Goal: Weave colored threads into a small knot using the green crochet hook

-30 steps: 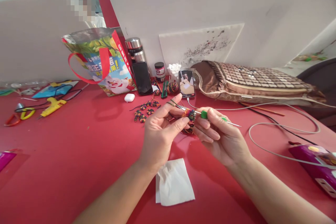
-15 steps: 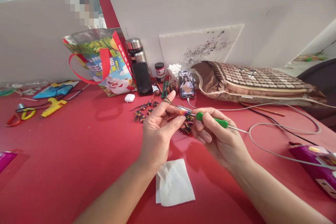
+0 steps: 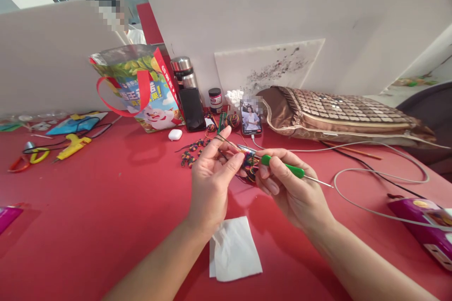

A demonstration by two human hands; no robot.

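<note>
My left hand [image 3: 215,174] pinches a small multicoloured crochet piece [image 3: 250,169] between thumb and fingers, with dark yarn [image 3: 226,138] running over its raised index finger. In my right hand [image 3: 289,183] is a crochet hook with a green handle [image 3: 285,166], gripped like a pen. Its front metal end meets the work at my left fingertips, where the exact stitch is hidden; a thin metal tip points back to the right. Behind my left hand lie curled multicoloured crochet strips [image 3: 190,154] and a ball of mixed yarn [image 3: 232,121].
A lit phone [image 3: 251,116] leans upright behind my hands, with a dark phone [image 3: 192,109] to its left. White tissue [image 3: 236,249] lies in front. A bag [image 3: 141,89], yellow glue gun [image 3: 73,146], earbud case [image 3: 175,135], brown cushion [image 3: 346,113] and purple box [image 3: 420,225] surround the work.
The green-handled hook has shifted slightly left and down, with its rear tip lower. My left hand keeps its pinch on the crochet piece. The camera view has tilted slightly.
</note>
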